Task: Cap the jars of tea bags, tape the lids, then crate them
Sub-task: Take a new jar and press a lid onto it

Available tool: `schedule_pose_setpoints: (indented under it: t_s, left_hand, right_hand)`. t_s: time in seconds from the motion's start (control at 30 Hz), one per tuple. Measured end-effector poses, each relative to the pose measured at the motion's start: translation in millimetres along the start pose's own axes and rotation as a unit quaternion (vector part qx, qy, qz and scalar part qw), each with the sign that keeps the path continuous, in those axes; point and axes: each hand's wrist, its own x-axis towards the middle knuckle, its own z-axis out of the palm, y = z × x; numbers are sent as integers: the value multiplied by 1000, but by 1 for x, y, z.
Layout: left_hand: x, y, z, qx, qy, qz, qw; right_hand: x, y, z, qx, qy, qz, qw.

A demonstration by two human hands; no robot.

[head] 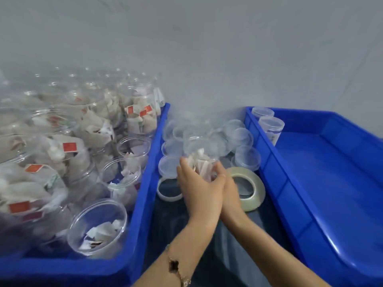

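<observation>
Only two capped jars (269,125) stand in the right blue crate (331,183), up in its ten o'clock corner, so most of the work lies ahead. The left blue crate (143,183) is packed with open jars of tea bags (83,141), none lidded as far as I can tell. Between the crates, both hands hold one jar (200,154): the left hand (199,189) curls round its side, the right hand (228,187) grips it from three o'clock. Loose clear lids (244,137) lie at twelve o'clock of it, and a tape roll (246,189) sits at four o'clock on the dark worktop (170,220).
</observation>
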Motion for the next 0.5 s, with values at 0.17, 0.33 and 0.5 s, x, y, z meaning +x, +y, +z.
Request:
schedule_pose_setpoints:
  t_s: [0.17,0.33,0.5]
  left_hand:
    - [-24,-42,-4,11,-26,-55,998]
    - [-22,-49,-12,79,-10,-25,996]
    - [-21,-64,-23,169,2,39,985]
  right_hand:
    - [-28,34,1,-26,-36,54,998]
    - [-33,43,2,1,-14,57,998]
    - [-33,56,-3,1,44,72,996]
